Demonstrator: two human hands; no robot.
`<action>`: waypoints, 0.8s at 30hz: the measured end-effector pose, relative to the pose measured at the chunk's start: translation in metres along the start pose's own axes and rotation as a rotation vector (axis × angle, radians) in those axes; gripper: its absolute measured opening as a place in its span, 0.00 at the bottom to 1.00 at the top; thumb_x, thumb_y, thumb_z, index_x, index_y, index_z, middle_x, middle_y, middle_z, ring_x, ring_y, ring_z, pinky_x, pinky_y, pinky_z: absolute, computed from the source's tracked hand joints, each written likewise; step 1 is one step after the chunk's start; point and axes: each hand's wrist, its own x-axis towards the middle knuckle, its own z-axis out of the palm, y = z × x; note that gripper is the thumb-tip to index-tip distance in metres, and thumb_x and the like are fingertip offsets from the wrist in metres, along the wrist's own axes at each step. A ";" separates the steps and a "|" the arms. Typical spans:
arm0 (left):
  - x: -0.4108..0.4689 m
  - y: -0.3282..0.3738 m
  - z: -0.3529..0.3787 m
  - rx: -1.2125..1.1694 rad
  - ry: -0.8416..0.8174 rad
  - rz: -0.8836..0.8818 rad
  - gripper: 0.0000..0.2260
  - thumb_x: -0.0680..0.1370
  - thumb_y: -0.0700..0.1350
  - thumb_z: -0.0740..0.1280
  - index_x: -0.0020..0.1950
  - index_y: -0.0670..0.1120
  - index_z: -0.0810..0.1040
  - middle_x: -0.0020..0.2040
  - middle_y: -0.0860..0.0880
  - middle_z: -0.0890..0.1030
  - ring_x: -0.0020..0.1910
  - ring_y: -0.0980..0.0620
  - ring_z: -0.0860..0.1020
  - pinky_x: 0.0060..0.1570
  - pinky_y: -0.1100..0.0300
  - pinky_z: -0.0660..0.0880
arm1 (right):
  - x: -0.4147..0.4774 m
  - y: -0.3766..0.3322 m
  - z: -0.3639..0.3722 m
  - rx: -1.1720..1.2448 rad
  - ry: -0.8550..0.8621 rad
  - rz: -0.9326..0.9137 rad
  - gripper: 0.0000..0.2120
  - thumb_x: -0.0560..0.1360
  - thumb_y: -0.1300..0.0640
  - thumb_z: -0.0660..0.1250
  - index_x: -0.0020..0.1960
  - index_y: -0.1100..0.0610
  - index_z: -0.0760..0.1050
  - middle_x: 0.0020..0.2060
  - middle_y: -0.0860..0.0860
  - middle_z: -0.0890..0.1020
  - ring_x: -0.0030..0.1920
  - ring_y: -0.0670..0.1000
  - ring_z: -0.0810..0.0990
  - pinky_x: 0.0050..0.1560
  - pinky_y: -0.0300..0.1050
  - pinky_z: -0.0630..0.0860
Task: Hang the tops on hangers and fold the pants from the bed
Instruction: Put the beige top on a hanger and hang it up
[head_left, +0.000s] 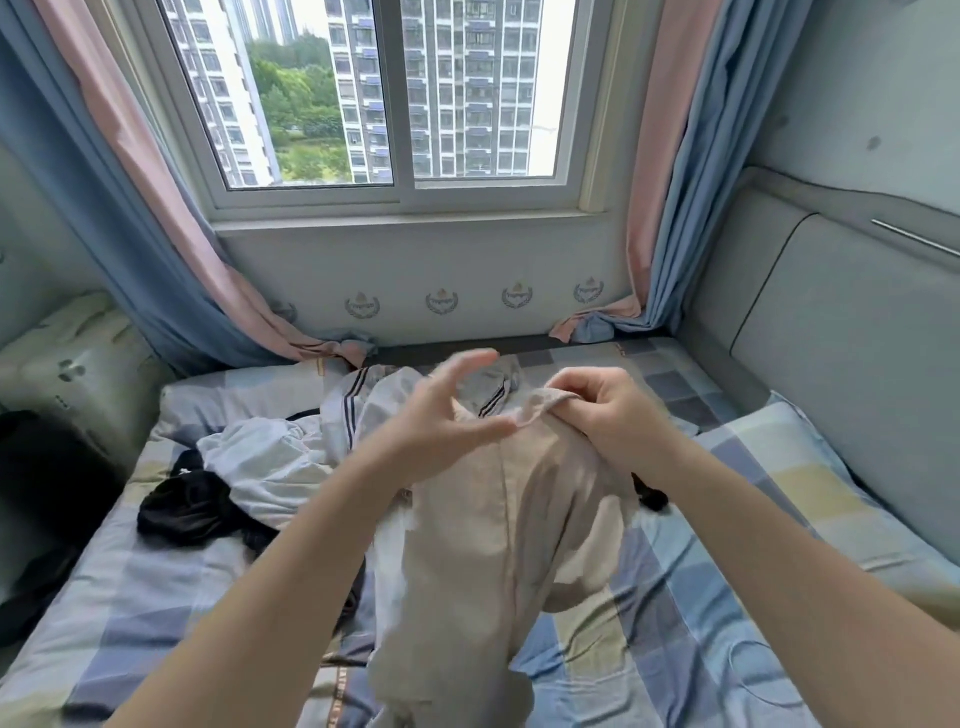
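The bed (675, 597) runs to the window wall (415, 265) ahead and the padded headboard (831, 338) at right; I see bare sheet at near left. Beige pants (467, 545) hang over its middle, my right hand (608, 415) gripping the waistband, my left hand (436, 431) spread and holding nothing. Tops (270, 462) lie heaped at left.

Soft window (400, 93) daylight — edges warped
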 end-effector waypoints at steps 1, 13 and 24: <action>0.000 0.002 0.011 0.026 -0.094 0.025 0.26 0.70 0.61 0.73 0.66 0.55 0.76 0.55 0.63 0.78 0.52 0.69 0.76 0.50 0.73 0.72 | 0.002 -0.007 0.001 -0.020 -0.009 -0.029 0.06 0.78 0.58 0.70 0.43 0.55 0.84 0.39 0.58 0.83 0.37 0.48 0.77 0.38 0.43 0.71; 0.003 0.004 0.006 -0.258 0.480 0.086 0.14 0.80 0.34 0.58 0.36 0.46 0.72 0.28 0.60 0.71 0.29 0.63 0.66 0.29 0.70 0.63 | -0.016 0.080 -0.001 -0.204 -0.110 0.261 0.09 0.71 0.54 0.75 0.37 0.57 0.78 0.28 0.44 0.75 0.29 0.45 0.72 0.34 0.43 0.69; 0.001 -0.030 -0.012 -0.248 0.661 -0.249 0.12 0.79 0.34 0.58 0.58 0.42 0.78 0.45 0.50 0.79 0.42 0.56 0.76 0.39 0.69 0.72 | -0.038 0.074 -0.001 0.254 0.009 0.311 0.13 0.78 0.50 0.70 0.47 0.61 0.81 0.40 0.54 0.84 0.41 0.52 0.82 0.42 0.44 0.79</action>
